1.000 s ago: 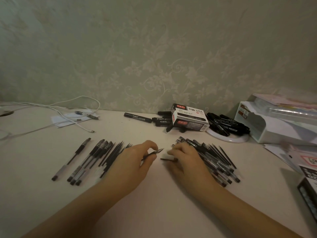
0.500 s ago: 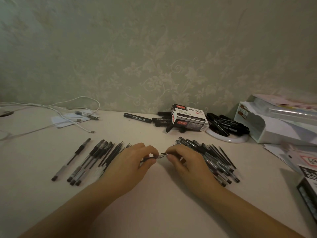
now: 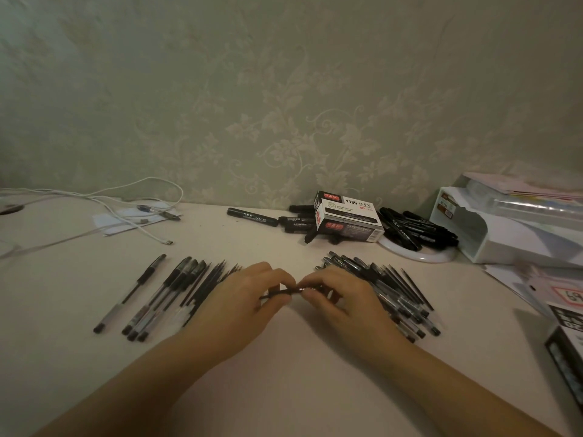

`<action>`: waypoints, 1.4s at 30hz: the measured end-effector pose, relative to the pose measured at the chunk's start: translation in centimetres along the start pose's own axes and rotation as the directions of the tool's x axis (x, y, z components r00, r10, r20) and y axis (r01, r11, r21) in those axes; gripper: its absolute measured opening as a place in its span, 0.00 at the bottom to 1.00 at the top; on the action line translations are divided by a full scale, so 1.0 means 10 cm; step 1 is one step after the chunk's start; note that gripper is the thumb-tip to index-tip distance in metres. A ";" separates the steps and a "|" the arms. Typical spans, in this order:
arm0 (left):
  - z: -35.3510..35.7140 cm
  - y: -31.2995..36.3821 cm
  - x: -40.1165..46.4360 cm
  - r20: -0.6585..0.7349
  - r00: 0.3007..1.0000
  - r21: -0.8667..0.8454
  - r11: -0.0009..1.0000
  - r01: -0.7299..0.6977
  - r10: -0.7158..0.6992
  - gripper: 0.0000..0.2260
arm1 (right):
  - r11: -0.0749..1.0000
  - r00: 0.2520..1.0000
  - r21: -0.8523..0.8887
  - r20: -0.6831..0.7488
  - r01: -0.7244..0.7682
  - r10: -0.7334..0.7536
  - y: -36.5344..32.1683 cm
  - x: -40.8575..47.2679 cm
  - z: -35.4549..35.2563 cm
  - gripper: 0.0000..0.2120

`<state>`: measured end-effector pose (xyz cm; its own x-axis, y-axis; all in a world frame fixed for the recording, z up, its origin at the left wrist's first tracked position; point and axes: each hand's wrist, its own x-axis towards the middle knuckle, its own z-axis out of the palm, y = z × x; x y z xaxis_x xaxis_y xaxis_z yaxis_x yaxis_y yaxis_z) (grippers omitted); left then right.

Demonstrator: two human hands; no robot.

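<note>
The right hand has closed in on the left hand, both now pinching one thin, blurred pen, seemingly a refill, at frame centre.

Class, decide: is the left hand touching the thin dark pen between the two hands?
Touching. The head view shows the left hand pinching the pen.

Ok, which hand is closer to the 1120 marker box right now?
Right. The right hand sits directly in front of the marker box, on the person's side; the left hand is farther off, to the left. Both pinch one thin pen.
</note>
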<state>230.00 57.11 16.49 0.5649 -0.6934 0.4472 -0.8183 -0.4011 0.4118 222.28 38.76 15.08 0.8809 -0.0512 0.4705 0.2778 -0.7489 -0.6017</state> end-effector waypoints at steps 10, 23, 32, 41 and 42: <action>0.01 0.01 0.01 0.054 0.999 0.001 1.000 -0.001 0.001 0.02 | 0.974 0.989 0.181 0.067 -0.138 0.128 0.04 -0.02 0.00 0.02; 0.02 0.02 0.02 0.010 1.000 -0.033 0.999 0.022 -0.021 0.02 | 0.974 0.996 0.214 0.054 -0.077 0.067 0.04 0.00 0.00 0.02; -0.01 0.05 0.02 -0.086 0.996 -0.035 0.999 0.002 -0.005 0.01 | 0.994 0.999 0.109 -0.015 -0.030 0.032 0.04 0.01 0.07 0.09; -0.43 -0.54 0.03 -0.432 0.792 0.123 0.841 0.526 -0.432 0.02 | 0.998 0.995 0.037 -0.079 -0.059 0.061 0.11 0.01 0.08 0.11; -0.48 -0.62 0.01 -0.431 0.763 0.133 0.802 0.582 -0.482 0.03 | 0.998 0.996 0.022 -0.066 -0.053 0.054 0.11 0.01 0.09 0.10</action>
<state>235.60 62.41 17.76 0.8712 -0.0779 0.4847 -0.3418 -0.8050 0.4850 223.04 38.50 13.92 0.8673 -0.1354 0.4791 0.2396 -0.7301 -0.6400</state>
